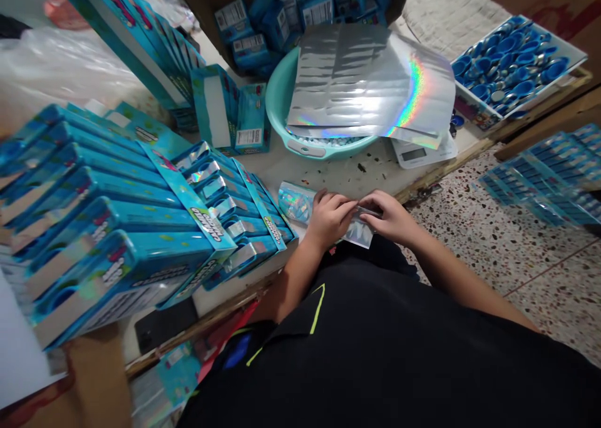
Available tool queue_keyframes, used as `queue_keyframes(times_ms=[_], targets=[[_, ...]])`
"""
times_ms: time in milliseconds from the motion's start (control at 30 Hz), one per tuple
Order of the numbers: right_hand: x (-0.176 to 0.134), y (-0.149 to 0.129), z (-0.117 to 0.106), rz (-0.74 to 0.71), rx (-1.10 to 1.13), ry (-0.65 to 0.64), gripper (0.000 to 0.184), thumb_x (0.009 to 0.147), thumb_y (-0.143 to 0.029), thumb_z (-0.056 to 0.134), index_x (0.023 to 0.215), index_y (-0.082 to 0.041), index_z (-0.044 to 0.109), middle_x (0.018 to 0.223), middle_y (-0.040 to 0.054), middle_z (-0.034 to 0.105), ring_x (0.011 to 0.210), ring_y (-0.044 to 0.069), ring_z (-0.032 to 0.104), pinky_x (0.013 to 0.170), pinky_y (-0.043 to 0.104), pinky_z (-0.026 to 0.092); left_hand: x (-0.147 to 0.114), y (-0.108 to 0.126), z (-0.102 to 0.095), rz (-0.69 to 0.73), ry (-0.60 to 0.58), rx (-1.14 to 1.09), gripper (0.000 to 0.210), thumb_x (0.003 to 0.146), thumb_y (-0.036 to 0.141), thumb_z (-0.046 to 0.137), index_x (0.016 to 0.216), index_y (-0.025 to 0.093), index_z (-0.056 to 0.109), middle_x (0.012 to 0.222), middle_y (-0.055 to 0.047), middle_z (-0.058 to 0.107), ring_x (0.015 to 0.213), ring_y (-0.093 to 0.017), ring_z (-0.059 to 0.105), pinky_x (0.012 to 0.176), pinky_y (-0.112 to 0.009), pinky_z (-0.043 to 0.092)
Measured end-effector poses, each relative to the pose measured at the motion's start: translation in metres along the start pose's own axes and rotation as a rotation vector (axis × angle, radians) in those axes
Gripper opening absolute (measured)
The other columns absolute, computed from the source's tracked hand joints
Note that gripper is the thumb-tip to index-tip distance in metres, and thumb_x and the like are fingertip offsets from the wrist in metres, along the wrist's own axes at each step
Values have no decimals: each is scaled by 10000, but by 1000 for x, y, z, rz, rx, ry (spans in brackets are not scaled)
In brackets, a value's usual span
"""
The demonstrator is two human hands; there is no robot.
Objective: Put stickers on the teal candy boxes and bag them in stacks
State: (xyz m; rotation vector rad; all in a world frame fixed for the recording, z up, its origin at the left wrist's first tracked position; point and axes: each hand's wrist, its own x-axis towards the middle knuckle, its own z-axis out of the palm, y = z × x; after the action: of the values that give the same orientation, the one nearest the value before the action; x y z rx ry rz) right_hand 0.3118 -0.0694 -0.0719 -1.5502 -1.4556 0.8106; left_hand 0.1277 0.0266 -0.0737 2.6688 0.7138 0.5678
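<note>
At the table's front edge, my left hand (pixel 330 218) and my right hand (pixel 389 216) meet over a small silvery holographic pouch (pixel 359 233). The fingers of both hands are closed on its edge. A blue-tinted shiny packet (pixel 295 204) lies flat just beyond my left hand, partly under its fingers. Whether it joins the silvery pouch is hidden by that hand. Behind the hands stands a turquoise basin (pixel 278 106) with small pale pieces inside, mostly covered by stacked silvery holographic sheets (pixel 350 81).
Rows of blue display boxes (pixel 154 215) crowd the left side. A carton of small blue boxes (pixel 319 9) stands at the back. A scale (pixel 416 155) sits beside the basin; a white tray (pixel 504 106) of blue-and-silver pieces is at right. A dark phone-like slab (pixel 165 323) lies front left.
</note>
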Motion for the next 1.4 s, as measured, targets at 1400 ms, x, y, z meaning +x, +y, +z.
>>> queue_keyframes(times_ms=[1400], targets=[[-3,8,-2,17,78,-88,141,867,-245,599,1005,-219,586,917,40,648,837,204,637,790,373,542,-32,5,-6,169,-30,-62,224,991,298,578,1081,194,754,1268,-106,748,1286,-258,637,1070,-466,521]])
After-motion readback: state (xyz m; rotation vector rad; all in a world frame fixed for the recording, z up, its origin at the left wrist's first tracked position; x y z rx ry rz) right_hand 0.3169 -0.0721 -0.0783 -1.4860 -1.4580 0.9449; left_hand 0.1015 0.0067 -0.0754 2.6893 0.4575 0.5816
